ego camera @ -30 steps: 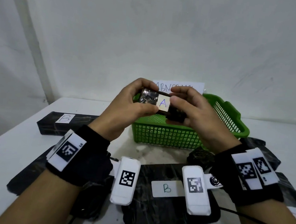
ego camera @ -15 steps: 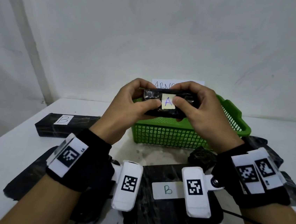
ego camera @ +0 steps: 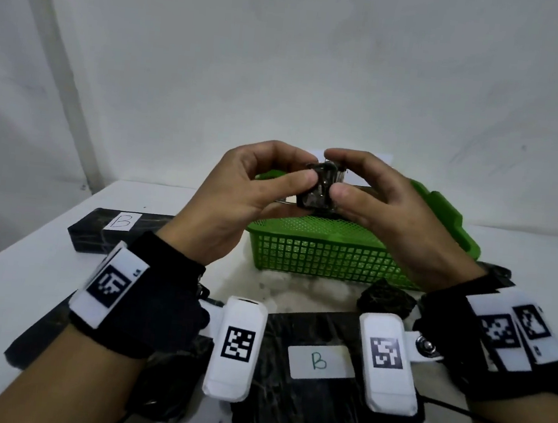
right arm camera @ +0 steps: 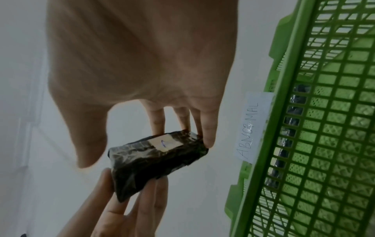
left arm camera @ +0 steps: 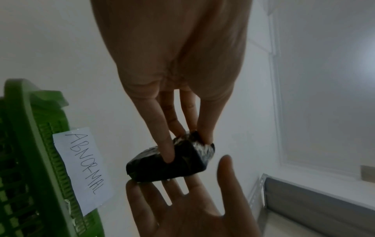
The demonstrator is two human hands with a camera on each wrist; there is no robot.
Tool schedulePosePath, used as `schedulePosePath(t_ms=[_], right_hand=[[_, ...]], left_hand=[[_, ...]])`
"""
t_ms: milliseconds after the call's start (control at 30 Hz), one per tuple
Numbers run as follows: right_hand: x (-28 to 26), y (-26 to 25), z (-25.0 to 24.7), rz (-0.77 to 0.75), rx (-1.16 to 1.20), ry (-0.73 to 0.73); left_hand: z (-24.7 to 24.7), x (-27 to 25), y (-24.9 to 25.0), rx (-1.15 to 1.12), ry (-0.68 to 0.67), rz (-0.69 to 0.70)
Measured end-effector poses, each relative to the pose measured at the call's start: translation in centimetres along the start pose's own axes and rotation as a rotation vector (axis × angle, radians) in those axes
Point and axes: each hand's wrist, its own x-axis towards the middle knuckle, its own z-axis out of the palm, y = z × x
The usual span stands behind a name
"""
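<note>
A small black foil-wrapped block [ego camera: 319, 189] is held in the air above the near rim of a green mesh basket [ego camera: 321, 255]. My left hand [ego camera: 300, 175] pinches its left side between thumb and fingers. My right hand [ego camera: 334, 176] grips its right side, fingers over the top and thumb at the front. In the left wrist view my left index finger lies across the block [left arm camera: 182, 165] and the right hand [left arm camera: 182, 176] meets it from below. In the right wrist view the block [right arm camera: 146, 166] shows a pale paper tag [right arm camera: 165, 143] on its upper face.
A paper sign reading ABNORMAL [left arm camera: 85, 166] is taped to the basket's far rim. Larger black blocks tagged B lie on the white table, one at the left [ego camera: 110, 229] and one near me [ego camera: 320, 363]. A crumpled black lump [ego camera: 385, 296] sits beside the basket. A white wall stands behind.
The block has been turned from lying crosswise, with its A tag facing me, to end-on between both hands. The tag no longer faces the head camera, and the hands have drawn closer together.
</note>
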Motion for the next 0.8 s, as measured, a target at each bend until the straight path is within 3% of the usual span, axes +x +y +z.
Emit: schedulePosePath(t_ms=[133, 500, 600, 733, 800], right_hand=[[0.0, 0.1, 0.0, -0.037, -0.061, 0.028], [-0.4, 0.1, 2.0, -0.277, -0.179, 0.282], [-0.4, 0.2, 1.7, -0.290, -0.160, 0.266], [-0.4, 0.7, 0.9, -0.281, -0.123, 0.153], [-0.4, 0.9, 0.6, -0.250, -0.129, 0.099]], left_hand=[[0.7, -0.2, 0.5, 0.042, -0.027, -0.013], [1.2, -0.3, 0.3, 0.042, -0.048, 0.010], [1.0, -0.1, 0.3, 0.004, 0.001, -0.082], [0.1, -0.1, 0.3, -0.005, -0.085, -0.235], [-0.1, 0.0, 0.2, -0.041, -0.060, -0.248]])
